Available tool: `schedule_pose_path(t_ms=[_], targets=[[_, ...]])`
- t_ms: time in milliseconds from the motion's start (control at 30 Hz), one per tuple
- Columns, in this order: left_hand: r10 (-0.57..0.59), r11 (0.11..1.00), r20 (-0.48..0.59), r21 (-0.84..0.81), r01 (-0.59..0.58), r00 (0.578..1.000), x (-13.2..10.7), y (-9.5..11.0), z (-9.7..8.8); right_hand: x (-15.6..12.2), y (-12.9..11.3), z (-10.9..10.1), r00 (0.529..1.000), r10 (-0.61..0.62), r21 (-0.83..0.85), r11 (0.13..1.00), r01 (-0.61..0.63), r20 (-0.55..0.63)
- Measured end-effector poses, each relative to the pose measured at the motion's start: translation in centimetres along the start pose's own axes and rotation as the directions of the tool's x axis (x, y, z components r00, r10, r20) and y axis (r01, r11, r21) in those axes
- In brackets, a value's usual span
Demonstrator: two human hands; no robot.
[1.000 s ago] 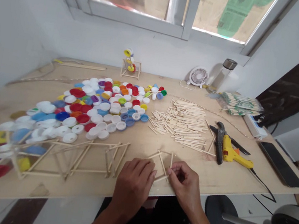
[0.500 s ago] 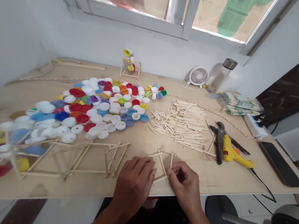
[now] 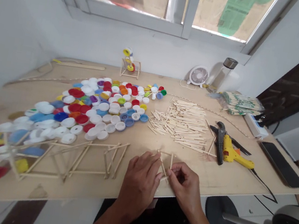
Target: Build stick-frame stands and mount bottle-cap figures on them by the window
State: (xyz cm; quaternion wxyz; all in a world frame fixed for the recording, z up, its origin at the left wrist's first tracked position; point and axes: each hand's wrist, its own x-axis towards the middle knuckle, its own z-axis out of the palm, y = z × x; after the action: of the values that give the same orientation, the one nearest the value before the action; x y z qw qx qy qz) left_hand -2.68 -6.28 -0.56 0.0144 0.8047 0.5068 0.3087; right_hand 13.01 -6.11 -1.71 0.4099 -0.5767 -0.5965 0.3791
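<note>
Stick frame [image 3: 171,161] before stick pile [image 3: 189,124]; caps [image 3: 96,119] left, glue gun [image 3: 228,149] right (phone [image 3: 282,165] farther right).

A small white fan [image 3: 198,75] stands at the far edge of the table [image 3: 144,143], beside a clear bottle [image 3: 220,77] with a metallic cap. Behind them is a white wall [image 3: 159,52] with a grey-framed window [image 3: 188,11], brown and green sheeting [image 3: 236,12] showing through its panes. Toward the right end, a white power strip [image 3: 254,126] lies near a dark phone [image 3: 282,165]. Below, a round black base [image 3: 221,220] carrying a pale pole [image 3: 242,222] rests on the tiled floor [image 3: 69,215].
</note>
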Motion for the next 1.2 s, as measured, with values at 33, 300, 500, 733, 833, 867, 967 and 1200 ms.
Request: schedule_pose_path(t_ms=[33,300,500,733,833,867,967,1200], targets=[[0.000,1.000,0.002,0.000,0.000,1.000,-0.01,0.01,0.00,0.01,0.01,0.01,1.000,0.002,0.002,1.000,-0.002,0.002],[-0.009,1.000,0.020,0.002,0.009,1.000,0.02,0.05,0.27,0.12,0.13,0.01,1.000,-0.007,-0.011,1.000,0.007,0.001],[-0.008,1.000,0.018,0.001,0.008,1.000,-0.07,0.05,0.43,0.09,0.14,-0.01,1.000,-0.010,-0.026,1.000,0.010,0.004],[-0.006,1.000,0.012,0.008,0.006,1.000,0.06,0.07,0.38,0.09,-0.06,-0.06,1.000,-0.021,-0.035,0.999,0.021,0.004],[-0.006,1.000,0.013,0.010,0.006,1.000,0.06,0.06,0.36,0.07,-0.11,-0.05,1.000,-0.024,-0.037,0.999,0.024,0.002],[-0.007,1.000,0.016,0.009,0.007,1.000,0.04,0.07,0.35,0.06,-0.10,-0.04,1.000,-0.025,-0.037,0.999,0.025,-0.002],[-0.012,1.000,0.021,0.005,0.012,1.000,0.00,0.11,0.36,0.07,0.00,0.00,1.000,-0.028,-0.037,0.999,0.028,-0.011],[-0.011,1.000,0.001,-0.005,0.011,1.000,0.04,0.19,0.17,0.17,0.13,-0.08,0.999,-0.034,-0.041,0.999,0.034,-0.002]])
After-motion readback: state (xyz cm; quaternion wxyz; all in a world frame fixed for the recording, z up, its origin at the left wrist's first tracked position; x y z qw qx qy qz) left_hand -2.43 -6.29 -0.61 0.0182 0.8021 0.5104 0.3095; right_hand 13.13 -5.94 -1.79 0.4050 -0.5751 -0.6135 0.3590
